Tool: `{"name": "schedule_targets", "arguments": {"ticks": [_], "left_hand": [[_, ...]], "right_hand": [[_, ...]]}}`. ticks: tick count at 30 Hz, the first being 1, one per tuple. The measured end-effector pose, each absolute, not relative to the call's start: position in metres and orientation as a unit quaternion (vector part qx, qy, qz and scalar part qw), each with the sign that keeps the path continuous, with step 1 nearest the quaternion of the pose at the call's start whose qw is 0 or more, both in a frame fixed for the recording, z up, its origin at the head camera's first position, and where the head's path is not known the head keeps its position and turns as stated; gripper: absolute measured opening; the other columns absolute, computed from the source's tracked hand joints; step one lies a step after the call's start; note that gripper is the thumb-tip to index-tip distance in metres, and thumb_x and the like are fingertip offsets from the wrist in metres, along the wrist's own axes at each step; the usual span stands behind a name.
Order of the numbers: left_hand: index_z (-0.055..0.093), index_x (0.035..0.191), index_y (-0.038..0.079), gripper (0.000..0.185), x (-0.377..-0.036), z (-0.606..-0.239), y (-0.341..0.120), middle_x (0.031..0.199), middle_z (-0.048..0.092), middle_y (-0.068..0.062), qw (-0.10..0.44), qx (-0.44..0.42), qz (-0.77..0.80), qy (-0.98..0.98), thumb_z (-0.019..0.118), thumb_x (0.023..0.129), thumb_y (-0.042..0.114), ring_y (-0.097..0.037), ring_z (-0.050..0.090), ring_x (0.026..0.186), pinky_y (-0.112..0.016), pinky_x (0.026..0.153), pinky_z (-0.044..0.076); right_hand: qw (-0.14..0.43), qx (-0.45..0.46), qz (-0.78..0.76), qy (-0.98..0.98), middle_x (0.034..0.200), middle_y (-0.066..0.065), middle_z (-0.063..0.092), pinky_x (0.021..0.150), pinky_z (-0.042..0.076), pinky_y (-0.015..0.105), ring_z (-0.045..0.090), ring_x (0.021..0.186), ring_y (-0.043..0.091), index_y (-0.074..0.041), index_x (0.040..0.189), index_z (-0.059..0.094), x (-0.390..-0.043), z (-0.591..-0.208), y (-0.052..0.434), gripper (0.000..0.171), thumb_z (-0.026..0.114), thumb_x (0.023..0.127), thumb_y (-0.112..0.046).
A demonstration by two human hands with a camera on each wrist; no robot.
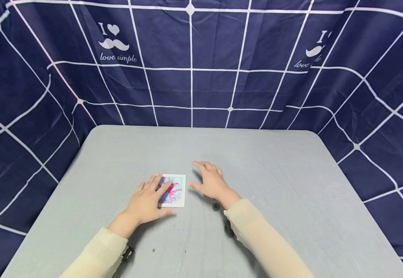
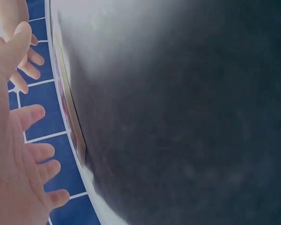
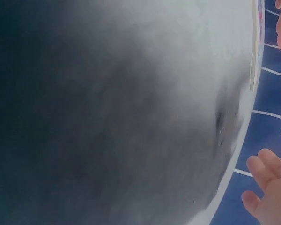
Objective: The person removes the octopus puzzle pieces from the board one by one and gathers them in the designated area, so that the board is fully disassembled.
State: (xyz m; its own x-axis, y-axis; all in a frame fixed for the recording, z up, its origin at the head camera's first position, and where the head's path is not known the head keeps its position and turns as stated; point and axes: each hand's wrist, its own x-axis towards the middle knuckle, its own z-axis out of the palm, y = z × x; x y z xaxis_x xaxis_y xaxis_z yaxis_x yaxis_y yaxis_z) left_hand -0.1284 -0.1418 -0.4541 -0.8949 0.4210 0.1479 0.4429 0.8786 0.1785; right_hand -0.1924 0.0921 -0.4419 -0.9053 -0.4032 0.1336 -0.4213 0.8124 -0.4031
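A small square jigsaw puzzle (image 1: 178, 190) in a white frame lies flat on the grey table (image 1: 274, 170), its picture pink, purple and light blue. Over its left part reaches my left hand (image 1: 147, 202), fingers spread, hiding that side. The left wrist view shows this hand (image 2: 14, 173) with nothing in its grasp, beside the thin edge of the puzzle (image 2: 71, 103). Just right of the frame, my right hand (image 1: 212, 183) hovers with fingers extended and thumb apart. No object shows in that hand (image 3: 276, 192) in the right wrist view.
A dark blue cloth (image 1: 208, 88) with white grid lines hangs behind the table and along both sides. Dark round spots (image 1: 216, 207) show on the tabletop near the right wrist. Black wrist devices (image 1: 127, 253) peek out beneath the sleeves.
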Motion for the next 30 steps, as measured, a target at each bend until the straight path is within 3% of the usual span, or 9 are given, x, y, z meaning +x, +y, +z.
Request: {"name": "schedule_targets", "arguments": {"ticks": [10, 19, 25, 30], "left_hand": [[0.033, 0.133, 0.026, 0.086, -0.127, -0.455, -0.141, 0.139, 0.021, -0.013, 0.037, -0.273, -0.109, -0.955, 0.047, 0.062, 0.074, -0.028, 0.018, 0.125, -0.053, 0.093, 0.020], [0.028, 0.134, 0.033, 0.085, -0.128, -0.457, -0.139, 0.141, 0.014, -0.012, -0.009, -0.294, -0.112, -0.949, 0.045, 0.062, 0.075, -0.025, 0.007, 0.128, -0.051, 0.095, 0.016], [0.027, 0.134, 0.034, 0.085, -0.127, -0.457, -0.138, 0.141, 0.013, -0.012, -0.015, -0.297, -0.112, -0.948, 0.045, 0.062, 0.075, -0.025, 0.007, 0.128, -0.050, 0.096, 0.016], [0.028, 0.134, 0.033, 0.085, -0.127, -0.457, -0.138, 0.141, 0.014, -0.012, -0.016, -0.304, -0.109, -0.946, 0.045, 0.062, 0.075, -0.026, 0.008, 0.128, -0.047, 0.097, 0.016]], "right_hand": [[-0.015, 0.232, 0.234, -0.944, 0.123, 0.001, 0.043, 0.090, 0.024, 0.040, 0.037, 0.112, 0.017, -0.022, 0.130, 0.037, -0.201, -0.446, 0.083, 0.069, 0.058, 0.073, -0.053], [-0.043, 0.260, 0.236, -0.935, 0.112, 0.000, 0.050, 0.084, 0.031, 0.039, 0.047, 0.099, 0.013, -0.020, 0.123, 0.045, -0.206, -0.445, 0.076, 0.059, 0.063, 0.073, -0.043], [-0.070, 0.271, 0.259, -0.924, 0.112, 0.001, 0.049, 0.079, 0.040, 0.029, 0.051, 0.091, 0.012, -0.016, 0.119, 0.049, -0.209, -0.447, 0.072, 0.052, 0.065, 0.074, -0.037], [-0.093, 0.262, 0.279, -0.919, 0.106, 0.001, 0.051, 0.077, 0.041, 0.027, 0.051, 0.090, 0.012, -0.016, 0.115, 0.054, -0.212, -0.447, 0.069, 0.046, 0.066, 0.074, -0.033]]}}
